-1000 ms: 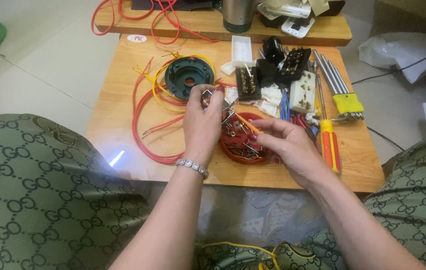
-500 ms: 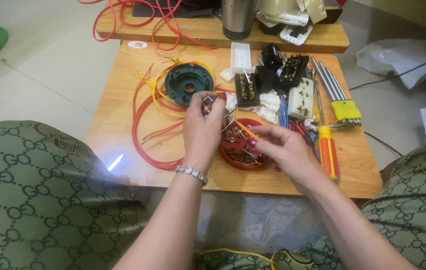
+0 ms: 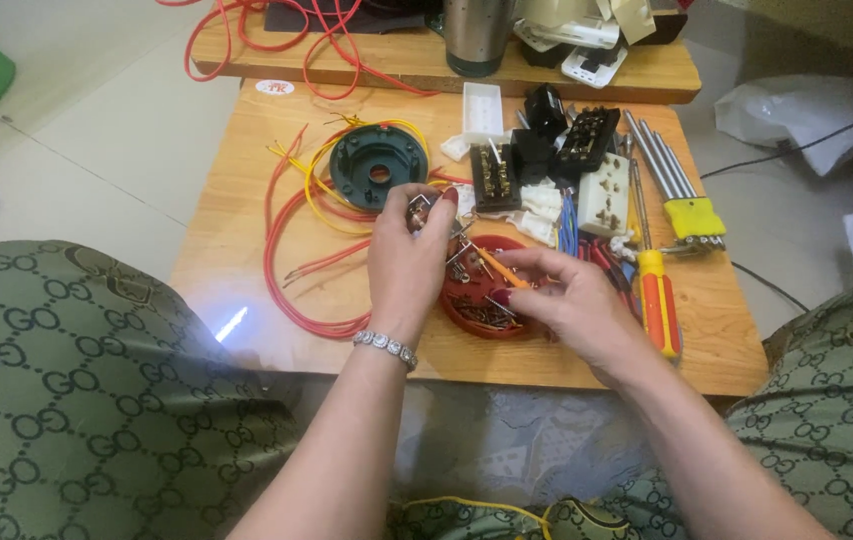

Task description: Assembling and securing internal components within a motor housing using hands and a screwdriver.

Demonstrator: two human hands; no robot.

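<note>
Two bare hands work over a low wooden desk (image 3: 237, 250). The left hand (image 3: 409, 262), a beaded bracelet (image 3: 385, 347) on its wrist, has its fingers (image 3: 437, 205) pinched together on one small metal electrical part (image 3: 419, 211), held just above the desk's middle. The right hand (image 3: 569, 303) has its fingers closed on one thin orange-handled tool (image 3: 495, 268), whose tip points toward the part. Directly below both hands sits one round red dish (image 3: 477, 310) holding many small screws, too small to count.

Far left of the hands lies one dark green round housing (image 3: 379, 165), ringed by loops of red wire (image 3: 287, 255) and a few strands of yellow wire (image 3: 319, 170). Behind the hands are one white rectangular block (image 3: 482, 110), about three black terminal pieces (image 3: 587, 135) and one white socket insert (image 3: 604, 193). To the right lie one orange-and-red screwdriver (image 3: 659, 305) and one yellow-handled set of about four steel rods (image 3: 672, 180).

Beyond the desk a second wooden board (image 3: 417, 62) carries one steel cup (image 3: 474, 35) and more red wire. One green patterned fabric covers the person's knees (image 3: 67, 390) on either side.
</note>
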